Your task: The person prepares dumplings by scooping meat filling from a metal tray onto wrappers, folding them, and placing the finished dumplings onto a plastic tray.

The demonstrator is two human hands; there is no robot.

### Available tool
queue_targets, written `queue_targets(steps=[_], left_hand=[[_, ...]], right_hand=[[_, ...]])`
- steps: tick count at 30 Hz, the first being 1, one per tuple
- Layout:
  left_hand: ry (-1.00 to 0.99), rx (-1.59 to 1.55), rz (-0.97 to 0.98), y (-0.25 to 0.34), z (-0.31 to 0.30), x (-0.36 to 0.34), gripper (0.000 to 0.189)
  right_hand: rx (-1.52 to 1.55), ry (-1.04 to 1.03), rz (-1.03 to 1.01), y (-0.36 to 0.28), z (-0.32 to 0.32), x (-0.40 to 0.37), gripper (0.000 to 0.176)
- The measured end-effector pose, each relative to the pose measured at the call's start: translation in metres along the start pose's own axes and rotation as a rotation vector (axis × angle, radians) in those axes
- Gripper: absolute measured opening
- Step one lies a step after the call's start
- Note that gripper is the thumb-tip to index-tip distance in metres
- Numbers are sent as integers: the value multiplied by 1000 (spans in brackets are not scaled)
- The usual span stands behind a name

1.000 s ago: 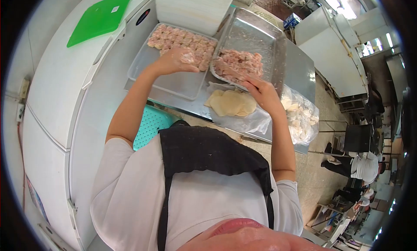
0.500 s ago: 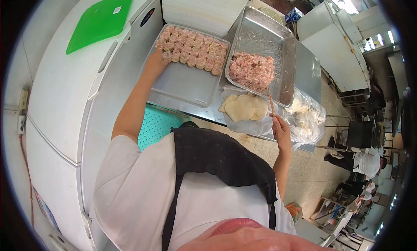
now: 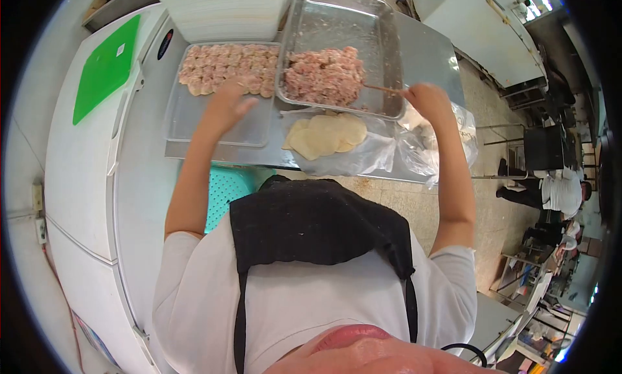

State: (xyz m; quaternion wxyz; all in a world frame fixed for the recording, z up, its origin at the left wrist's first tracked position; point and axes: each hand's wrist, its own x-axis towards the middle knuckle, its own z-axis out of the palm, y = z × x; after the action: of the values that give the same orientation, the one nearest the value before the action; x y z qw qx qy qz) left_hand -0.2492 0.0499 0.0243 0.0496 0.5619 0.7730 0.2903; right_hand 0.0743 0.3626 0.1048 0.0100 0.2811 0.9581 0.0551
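My left hand [image 3: 225, 107] is over the front edge of the rows of open-topped meat dumplings [image 3: 227, 63], fingers apart and slightly blurred; I see nothing in it. The dumplings fill the far part of a shallow plastic tray [image 3: 243, 124]. My right hand [image 3: 429, 102] is closed around a thin brown stick [image 3: 383, 88] at the right wall of a deep metal pan [image 3: 337, 24]. The stick's far end meets a mound of pink minced meat [image 3: 324, 76] in that pan. Round dough wrappers [image 3: 327, 134] lie overlapping on plastic in front of the pan.
A clear plastic bag [image 3: 418, 144] with pale contents lies at the table's right end. Stacked white trays [image 3: 223, 14] stand behind the dumplings. A white freezer [image 3: 84, 173] with a green board [image 3: 107, 69] is at left; a turquoise crate [image 3: 227, 192] sits below. Other people are far right.
My left hand has moved from the dumplings' left end toward the middle of the front row. My right hand has risen to the pan's side, swinging the stick nearly level. The view has shifted.
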Motion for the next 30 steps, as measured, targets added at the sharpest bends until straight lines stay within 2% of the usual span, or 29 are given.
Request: queue_targets(steps=[1,3,5,9,11,12,13,14,15,17,18,20,22,24,26,27,29,30], left_hand=[[50,-156,108,33,14,1,33],[28,-273,143,84,47,1,24],[-132,-337,-29,106,79,1,20],[-148,-139,-96,125,127,-16,22],[123,-12,-2,130,146,-23,25],[125,-5,-17,130,150,-25,25],[40,-128,-105,126,151,-26,25],[-42,-252,-192,122,151,-27,25],[-37,-249,-207,121,148,-28,25],[-68,-348,-247,124,138,-27,25],[-58,-343,-257,126,139,-26,25],[169,-301,-125,131,140,-28,24],[202,-296,-163,134,140,-28,24],[236,-294,-197,138,136,-25,25],[218,-438,-409,142,129,-18,24],[222,-438,-410,134,131,-17,24],[375,-832,-737,114,137,-16,18],[377,-833,-734,118,131,-14,18]], right_hand=[[-53,52,-62,6,6,11,36],[-68,-66,-21,-13,35,31,26],[-46,71,-290,-26,83,22,19],[-27,32,-467,-14,47,-2,16],[-9,0,-455,-3,2,6,15],[2,-29,-433,0,-11,10,15],[7,-29,-450,2,-1,20,15],[61,66,-489,4,18,32,15],[117,157,-526,3,37,38,15],[120,124,-571,-17,66,27,16],[114,95,-605,-24,65,19,16],[109,109,-654,-14,53,14,16],[42,-77,-577,5,34,24,26],[57,-28,-578,11,24,39,28],[72,18,-574,6,35,50,30],[111,1,-587,-6,61,53,35],[148,-17,-597,-22,85,48,39],[220,-15,-566,-28,88,38,34]])
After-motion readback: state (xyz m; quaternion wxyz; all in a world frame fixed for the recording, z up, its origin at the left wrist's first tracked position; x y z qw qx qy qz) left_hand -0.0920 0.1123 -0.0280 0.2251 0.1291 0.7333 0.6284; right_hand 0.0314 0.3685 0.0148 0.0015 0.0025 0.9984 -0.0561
